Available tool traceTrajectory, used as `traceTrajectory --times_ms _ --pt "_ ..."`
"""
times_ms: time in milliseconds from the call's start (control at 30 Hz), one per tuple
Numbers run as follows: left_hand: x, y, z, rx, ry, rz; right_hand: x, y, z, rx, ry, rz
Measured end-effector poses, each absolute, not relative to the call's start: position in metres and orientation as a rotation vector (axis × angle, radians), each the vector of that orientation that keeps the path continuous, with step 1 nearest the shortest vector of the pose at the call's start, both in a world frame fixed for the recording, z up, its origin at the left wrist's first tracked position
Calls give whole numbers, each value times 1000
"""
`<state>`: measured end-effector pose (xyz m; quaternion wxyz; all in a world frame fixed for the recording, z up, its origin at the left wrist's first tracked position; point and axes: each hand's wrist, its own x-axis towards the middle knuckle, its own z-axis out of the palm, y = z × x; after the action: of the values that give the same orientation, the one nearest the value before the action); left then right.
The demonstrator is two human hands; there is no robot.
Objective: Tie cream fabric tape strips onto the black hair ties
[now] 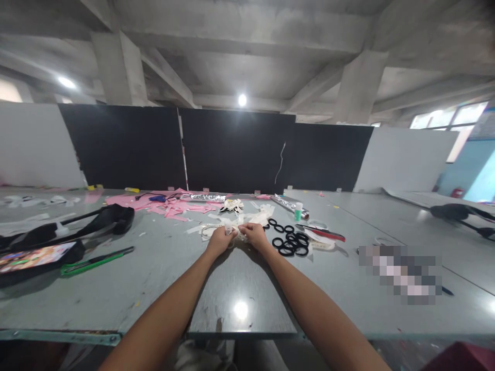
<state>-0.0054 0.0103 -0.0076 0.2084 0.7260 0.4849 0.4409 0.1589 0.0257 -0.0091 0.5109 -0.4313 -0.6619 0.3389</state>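
My left hand (pixel 221 240) and my right hand (pixel 253 235) meet over the middle of the table. Both have their fingers pinched on a small white strip (pixel 233 229), whose exact shape is partly hidden by the fingers. Just behind them lies a loose heap of white paper-like strips (pixel 257 214). Close to my right hand is a cluster of black rings (pixel 293 242). A bunched cream-white piece (pixel 232 205) sits beyond the heap.
Pink scraps (pixel 174 206) and a foil strip (pixel 209 198) lie at the back. On the right are a glue stick (pixel 298 211), a red cutter (pixel 327 234) and a blurred-out item (pixel 402 273). On the left are a green cutter (pixel 96 262), a lit phone (pixel 38 256) and black straps (pixel 116 219).
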Motion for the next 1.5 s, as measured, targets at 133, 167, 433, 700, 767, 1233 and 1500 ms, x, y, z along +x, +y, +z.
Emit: traceTrajectory --times_ms 133,167,433,700,767,1233,1500 --pt "-6 15 -10 1990 1353 1217 158 23 -7 -1084 -1601 785" --pt "-7 17 -11 1987 1349 1212 157 22 -6 -1089 -1602 783" --pt "-9 26 -17 1954 1323 1205 151 22 -7 -1093 -1572 837" --pt "-11 22 -15 1928 1352 1246 156 28 -11 -1034 -1510 963" --pt "-11 18 -13 1918 1341 1241 160 29 -12 -1025 -1513 961" --pt "-6 11 -10 1907 1338 1410 159 22 -4 -1115 -1671 578" --pt "-6 3 -2 2084 1307 1276 155 23 -5 -1050 -1774 567"
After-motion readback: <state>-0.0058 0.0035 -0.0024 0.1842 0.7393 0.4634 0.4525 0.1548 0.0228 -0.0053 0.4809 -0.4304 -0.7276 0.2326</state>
